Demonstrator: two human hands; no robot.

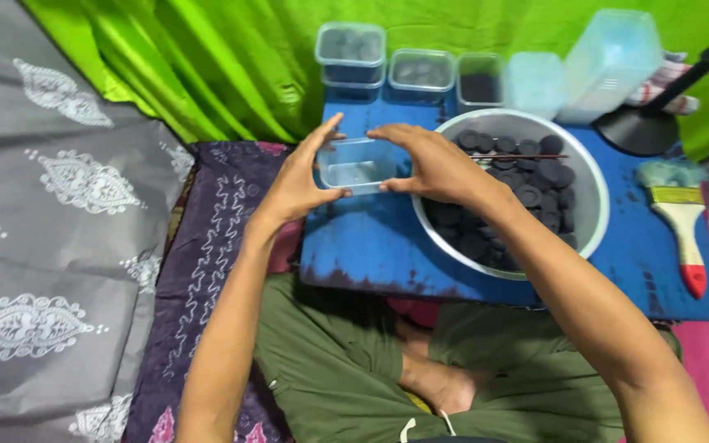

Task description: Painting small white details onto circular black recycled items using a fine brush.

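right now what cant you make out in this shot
Head view only:
- Clear container: its side walls are covered by the left hand and right hand; whether anything is inside cannot be told.
- Metal bowl: the right forearm hides its near-left part and the dark discs there.
- Stacked tubs at the back: contents blurred behind cloudy plastic.
- Black stand: its arm is cut off by the right edge.

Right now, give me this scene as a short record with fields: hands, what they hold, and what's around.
left hand: grips left side of clear box
right hand: grips right side of clear box
clear box: small, plastic, looks empty, over the blue board
metal bowl: right of box, holds dark round discs
behind: lidded tubs with dark pieces
far right: paintbrush, red handle
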